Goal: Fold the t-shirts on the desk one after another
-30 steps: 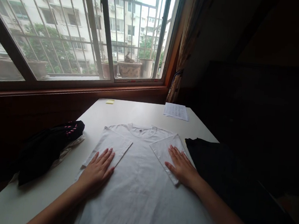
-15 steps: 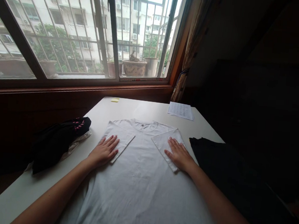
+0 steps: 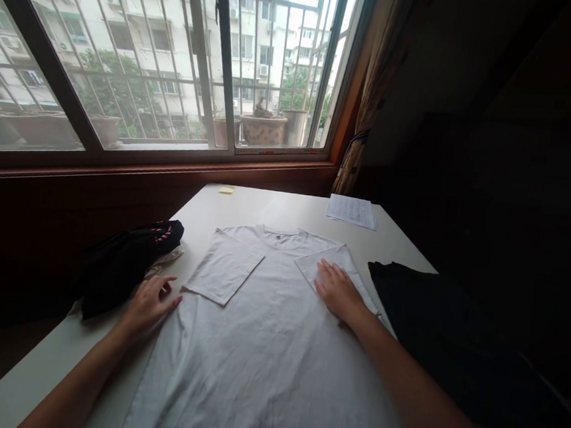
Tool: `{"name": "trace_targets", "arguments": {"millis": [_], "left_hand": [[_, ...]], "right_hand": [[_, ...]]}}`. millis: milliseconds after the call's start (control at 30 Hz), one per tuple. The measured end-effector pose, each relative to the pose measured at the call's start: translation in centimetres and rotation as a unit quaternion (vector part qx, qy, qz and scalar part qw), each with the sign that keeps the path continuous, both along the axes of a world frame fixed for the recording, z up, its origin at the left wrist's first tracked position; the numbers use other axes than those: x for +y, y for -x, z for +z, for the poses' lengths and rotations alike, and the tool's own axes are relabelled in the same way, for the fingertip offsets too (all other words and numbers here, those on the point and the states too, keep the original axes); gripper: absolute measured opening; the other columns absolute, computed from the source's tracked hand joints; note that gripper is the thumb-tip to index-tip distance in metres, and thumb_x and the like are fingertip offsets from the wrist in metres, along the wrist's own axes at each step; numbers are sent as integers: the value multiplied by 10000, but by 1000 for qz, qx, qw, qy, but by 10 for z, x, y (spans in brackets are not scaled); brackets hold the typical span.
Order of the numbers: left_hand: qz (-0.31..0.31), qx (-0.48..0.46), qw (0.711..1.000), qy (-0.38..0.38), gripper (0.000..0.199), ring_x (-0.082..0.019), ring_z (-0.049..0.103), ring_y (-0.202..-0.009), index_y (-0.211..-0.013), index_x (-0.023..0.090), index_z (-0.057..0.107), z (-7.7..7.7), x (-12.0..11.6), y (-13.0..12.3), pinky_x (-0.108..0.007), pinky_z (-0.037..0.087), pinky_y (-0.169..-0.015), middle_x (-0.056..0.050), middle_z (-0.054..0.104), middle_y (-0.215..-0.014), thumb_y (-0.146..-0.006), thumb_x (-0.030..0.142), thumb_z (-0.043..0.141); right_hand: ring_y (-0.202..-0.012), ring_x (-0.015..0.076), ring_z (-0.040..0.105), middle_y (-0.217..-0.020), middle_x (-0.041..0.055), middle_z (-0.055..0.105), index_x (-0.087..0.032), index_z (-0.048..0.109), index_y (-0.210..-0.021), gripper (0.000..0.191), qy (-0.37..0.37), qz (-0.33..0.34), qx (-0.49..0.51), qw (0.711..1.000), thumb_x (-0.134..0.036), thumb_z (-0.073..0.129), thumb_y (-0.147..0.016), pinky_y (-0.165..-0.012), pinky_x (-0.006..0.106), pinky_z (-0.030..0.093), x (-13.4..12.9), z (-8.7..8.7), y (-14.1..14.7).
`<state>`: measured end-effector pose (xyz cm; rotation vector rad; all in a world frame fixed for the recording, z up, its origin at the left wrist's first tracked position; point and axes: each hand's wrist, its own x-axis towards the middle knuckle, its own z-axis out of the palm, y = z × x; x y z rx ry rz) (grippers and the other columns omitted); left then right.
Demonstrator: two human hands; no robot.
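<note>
White T-shirt (image 3: 265,332) is laid out along the middle of a pale counter (image 3: 52,367), its neckline pointed toward a large window (image 3: 168,64) and its lower end cut off by the bottom of the view. Buildings and greenery are seen beyond the window's metal bars. At the right side of the counter, a dark cloth (image 3: 421,319) is spread, much of it lost in shadow; at the left, a black garment (image 3: 127,253) marked with pink is bunched over paler fabric. Beside the window, a patterned curtain (image 3: 354,157) is gathered by a tie. Both sleeves of the shirt are folded inward over its chest, creases showing on the body below. The right hand (image 3: 341,292) is rested palm down on one sleeve, fingers extended. The left hand (image 3: 150,302) is held at the shirt's opposite edge, fingers loosely bent and thumb parted from them, with nothing seen in its grasp; whether the fabric is touched cannot be told. At the far end, printed sheets (image 3: 352,210) are stacked near the corner, and a small yellow note (image 3: 226,189) is set well apart from them.
</note>
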<state>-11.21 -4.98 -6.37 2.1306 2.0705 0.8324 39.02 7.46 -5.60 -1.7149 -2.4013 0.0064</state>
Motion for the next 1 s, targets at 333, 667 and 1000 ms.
{"name": "trace_targets", "arguments": {"millis": [333,667,1000], "left_hand": [[24,-27,999,9,269,-226,642,-782,-811,234,663,3,3,-15,-323,493,-743,-31,692,-787,-874,472,556],[92,28,995,26,160,-218,624,-755,-723,249,547,5,6,-21,-310,445,-708,-10,637,-735,-836,362,533],[97,46,994,9,139,-254,622,-822,-845,236,603,0,5,-16,-370,489,-792,-38,653,-801,-841,356,533]], "right_hand": [[-1493,280,317,-1615,113,378,-182,442,-1518,608,21,359,101,927,-499,489,-1002,-1239,474,226,-74,15,193],[-1548,232,170,-1670,39,244,-289,333,-1583,606,94,374,78,919,-562,360,-1042,-1257,472,98,-76,14,180],[-1557,217,120,-1669,41,245,-244,264,-1608,667,125,387,91,909,-587,333,-1040,-1265,445,36,-80,18,166]]}}
